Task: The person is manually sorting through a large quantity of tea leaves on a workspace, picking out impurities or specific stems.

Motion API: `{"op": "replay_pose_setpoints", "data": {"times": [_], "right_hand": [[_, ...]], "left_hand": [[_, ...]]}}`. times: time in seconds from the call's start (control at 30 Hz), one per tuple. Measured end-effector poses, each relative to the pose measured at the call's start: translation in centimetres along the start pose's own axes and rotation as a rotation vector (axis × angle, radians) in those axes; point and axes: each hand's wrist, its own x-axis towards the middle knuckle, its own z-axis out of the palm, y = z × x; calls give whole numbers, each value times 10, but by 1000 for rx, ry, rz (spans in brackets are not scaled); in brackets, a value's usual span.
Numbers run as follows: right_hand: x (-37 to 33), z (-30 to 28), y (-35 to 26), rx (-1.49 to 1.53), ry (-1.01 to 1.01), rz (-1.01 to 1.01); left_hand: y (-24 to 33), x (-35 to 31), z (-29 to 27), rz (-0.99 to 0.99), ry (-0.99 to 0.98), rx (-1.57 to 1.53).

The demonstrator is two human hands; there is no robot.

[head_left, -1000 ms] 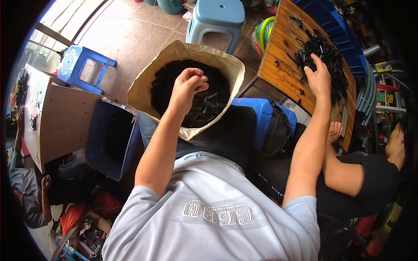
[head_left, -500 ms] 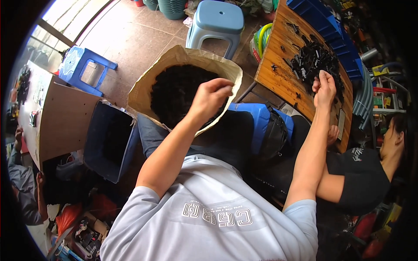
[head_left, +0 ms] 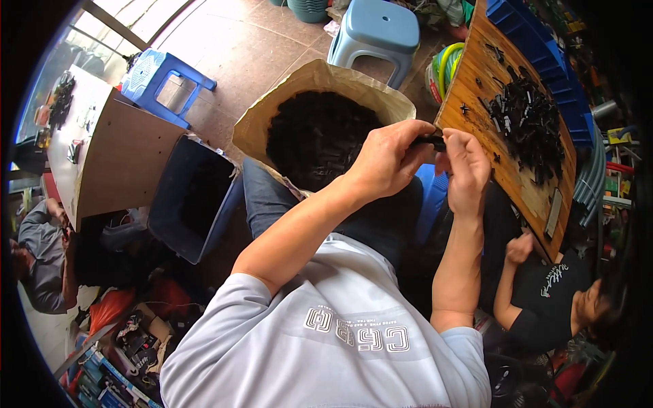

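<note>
A small black plastic piece (head_left: pixel 428 141) sits between my two hands, in front of my chest. My left hand (head_left: pixel 392 158) pinches one end of it with thumb and fingers. At its other end, my right hand (head_left: pixel 466 168) has its fingers closed on the piece. Beyond my left forearm, a beige paper sack (head_left: pixel 250 132) stands open at my knees. Many dark pieces (head_left: pixel 320 136) lie inside. To my right, a pile of black plastic parts (head_left: pixel 527 115) is spread over a tilted-looking wooden table (head_left: pixel 469 78).
Blue trays (head_left: pixel 544 61) line the table's far edge. A co-worker's hand (head_left: pixel 519 249) is by its near edge. A light blue stool (head_left: pixel 383 30) stands beyond the sack. At left are a blue stool (head_left: pixel 160 76), a blue bin (head_left: pixel 163 212) and another table (head_left: pixel 122 153) with a person beside it.
My right hand has come back from the pile on the table to meet my left hand. My left hand has moved right, away from above the sack. The view has shifted.
</note>
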Motion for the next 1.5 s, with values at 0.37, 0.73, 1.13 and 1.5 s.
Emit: {"op": "replay_pose_setpoints", "data": {"times": [0.37, 0.73, 1.13, 1.5], "right_hand": [[-7, 12, 20, 111, -149, -241], [-4, -1, 25, -92, -240, -68], [3, -11, 6, -135, -377, 52], [76, -118, 24, -549, 616, 10]], "left_hand": [[-10, -15, 8, 100, 33, 190], [-13, -16, -17, -639, -195, -548], [-9, -7, -8, -319, -265, 31], [-67, -5, -30, -889, 121, -931]]}}
